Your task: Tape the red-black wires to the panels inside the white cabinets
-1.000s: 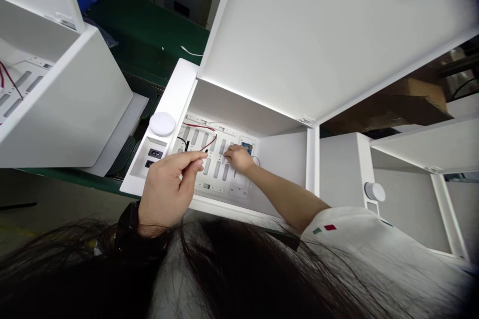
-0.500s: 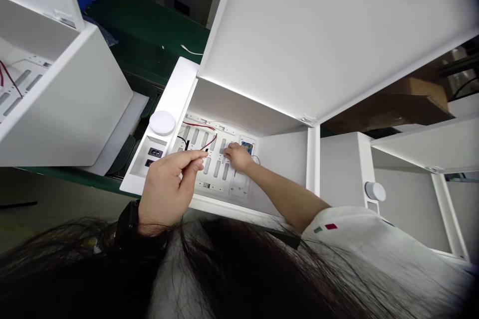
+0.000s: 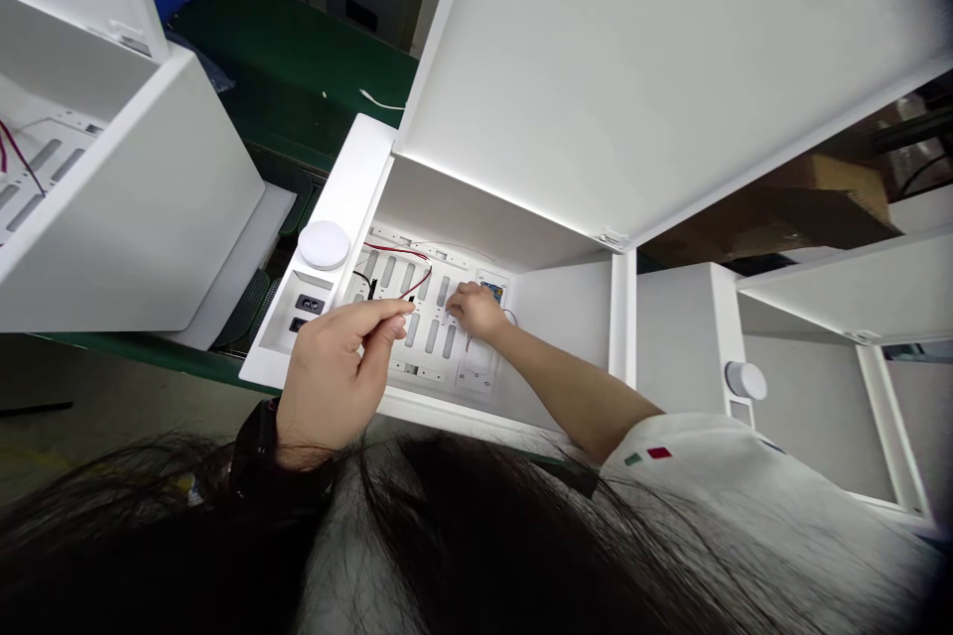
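Inside an open white cabinet (image 3: 573,313), both hands are over a white slotted plate (image 3: 419,327). My left hand (image 3: 332,382) is closed in a pinch, thumb against index finger. A red wire (image 3: 394,249) curves over the plate, and its dark red end part runs down to those fingertips; the pinched end itself is hidden. My right hand (image 3: 476,310) has its fingers curled down at the plate's right side, and what they hold is not visible. Just beyond it sits a small blue circuit board (image 3: 492,291), partly covered by the hand. A short black cable (image 3: 364,280) lies at the left.
The cabinet's raised white lid (image 3: 640,69) stands behind. On its left ledge are a round white knob (image 3: 323,245) and a black socket (image 3: 309,304). Similar white cabinets stand left (image 3: 141,218) and right (image 3: 670,347). A green bench (image 3: 313,69) carries a white cable (image 3: 381,101).
Almost nothing differs. My right hand has shifted very slightly at the plate; my left hand keeps its pinch in the same spot.
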Available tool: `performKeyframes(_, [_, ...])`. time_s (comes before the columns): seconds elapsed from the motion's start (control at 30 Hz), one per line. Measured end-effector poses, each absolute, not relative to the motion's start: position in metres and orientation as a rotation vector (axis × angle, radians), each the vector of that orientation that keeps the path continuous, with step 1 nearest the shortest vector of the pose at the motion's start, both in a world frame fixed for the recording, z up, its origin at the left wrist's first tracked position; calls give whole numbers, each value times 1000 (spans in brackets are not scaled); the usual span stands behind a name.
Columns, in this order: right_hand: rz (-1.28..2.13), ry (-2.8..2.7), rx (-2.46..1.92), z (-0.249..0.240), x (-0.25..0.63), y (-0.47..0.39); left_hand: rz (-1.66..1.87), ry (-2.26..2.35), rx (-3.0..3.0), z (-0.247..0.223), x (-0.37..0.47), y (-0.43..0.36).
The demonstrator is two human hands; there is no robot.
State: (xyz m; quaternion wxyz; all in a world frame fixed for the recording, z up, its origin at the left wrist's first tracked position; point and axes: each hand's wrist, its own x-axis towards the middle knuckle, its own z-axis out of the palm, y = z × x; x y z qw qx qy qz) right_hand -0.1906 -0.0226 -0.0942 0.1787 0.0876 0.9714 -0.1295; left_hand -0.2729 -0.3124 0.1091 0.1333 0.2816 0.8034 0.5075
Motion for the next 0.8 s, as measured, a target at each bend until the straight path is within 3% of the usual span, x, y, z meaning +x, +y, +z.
performKeyframes(0.33, [-321, 2572, 100, -83, -200, -18, 1473, 2342, 831, 108, -274, -311])
performKeyframes(0.53, [-512, 2290, 266, -11, -232, -14, 1460, 2324, 787, 109, -273, -312])
performKeyframes(0.8, [-861, 2680, 277, 81, -227, -74, 1433, 2036, 464, 105, -280, -296])
